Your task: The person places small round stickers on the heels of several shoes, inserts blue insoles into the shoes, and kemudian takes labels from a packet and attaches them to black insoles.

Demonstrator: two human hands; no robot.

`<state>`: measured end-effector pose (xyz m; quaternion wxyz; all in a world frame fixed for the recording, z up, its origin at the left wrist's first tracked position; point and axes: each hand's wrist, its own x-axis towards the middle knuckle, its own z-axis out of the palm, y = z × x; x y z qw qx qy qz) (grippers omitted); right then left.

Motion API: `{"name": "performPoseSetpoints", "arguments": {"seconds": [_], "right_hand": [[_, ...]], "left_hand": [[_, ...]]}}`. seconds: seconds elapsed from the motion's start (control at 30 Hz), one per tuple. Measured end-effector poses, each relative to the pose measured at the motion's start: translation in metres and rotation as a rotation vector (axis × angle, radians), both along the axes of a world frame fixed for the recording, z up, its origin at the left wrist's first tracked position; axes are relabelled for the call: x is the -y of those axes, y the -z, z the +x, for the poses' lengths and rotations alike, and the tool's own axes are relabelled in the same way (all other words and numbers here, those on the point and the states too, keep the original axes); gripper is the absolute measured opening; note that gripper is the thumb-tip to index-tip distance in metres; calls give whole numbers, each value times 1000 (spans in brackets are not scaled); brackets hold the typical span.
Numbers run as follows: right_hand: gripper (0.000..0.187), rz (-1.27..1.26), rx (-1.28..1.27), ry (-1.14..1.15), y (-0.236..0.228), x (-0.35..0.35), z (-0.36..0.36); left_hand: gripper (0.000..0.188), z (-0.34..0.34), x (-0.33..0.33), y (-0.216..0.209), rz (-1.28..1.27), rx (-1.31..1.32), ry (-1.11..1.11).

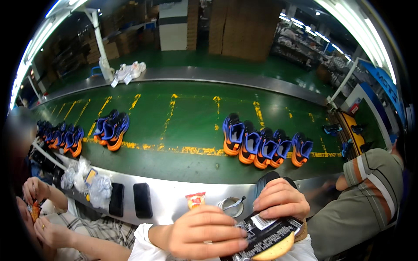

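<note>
My left hand (pixel 204 232) and my right hand (pixel 281 198) are both closed on a black snack packet (pixel 257 235) with pale print and a white label patch. A round, pale yellow cracker (pixel 278 249) sticks out along the packet's lower edge. Beyond my left hand, a small red and cream snack packet (pixel 196 199) lies on the metal ledge (pixel 172 195). A round grey object (pixel 232 206), partly hidden, is between my hands at the ledge. Right behind my right hand stands a dark round container (pixel 267 179).
Several black, blue and orange shoes (pixel 262 148) stand on the green conveyor belt (pixel 183 117). Two dark phones (pixel 142 200) and clear plastic bags (pixel 100 190) lie on the ledge at left. One person's hands (pixel 48 230) are at left; another person's sleeve (pixel 374 167) is at right.
</note>
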<state>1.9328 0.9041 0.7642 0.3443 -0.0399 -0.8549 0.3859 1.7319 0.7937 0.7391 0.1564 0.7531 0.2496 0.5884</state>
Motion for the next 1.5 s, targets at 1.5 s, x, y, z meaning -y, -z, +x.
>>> {"name": "performPoseSetpoints", "arguments": {"seconds": [1.5], "right_hand": [[21, -378, 813, 913, 158, -29, 157]], "left_hand": [[26, -1, 19, 280, -1317, -47, -644]]}}
